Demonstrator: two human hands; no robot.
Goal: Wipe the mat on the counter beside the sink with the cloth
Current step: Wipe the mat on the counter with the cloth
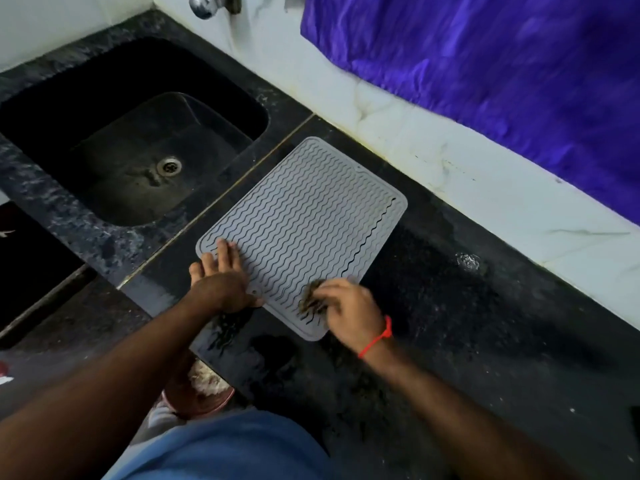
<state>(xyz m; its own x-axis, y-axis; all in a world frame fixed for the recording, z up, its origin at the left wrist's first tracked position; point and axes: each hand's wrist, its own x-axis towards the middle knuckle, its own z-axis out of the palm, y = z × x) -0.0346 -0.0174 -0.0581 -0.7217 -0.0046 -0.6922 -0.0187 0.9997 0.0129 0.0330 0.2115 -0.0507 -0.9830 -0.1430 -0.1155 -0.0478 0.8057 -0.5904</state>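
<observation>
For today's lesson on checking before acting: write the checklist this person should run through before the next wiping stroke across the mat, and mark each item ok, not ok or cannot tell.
1. Mat lies flat on the counter beside the sink: ok.
2. Left hand presses the mat's near-left corner to steady it: ok.
3. Right hand holds the cloth against the mat: ok.
4. Mat surface ahead of the cloth carries no objects: ok.
5. Cloth is damp enough: cannot tell.
6. Mat's underside is dry: cannot tell.
</observation>
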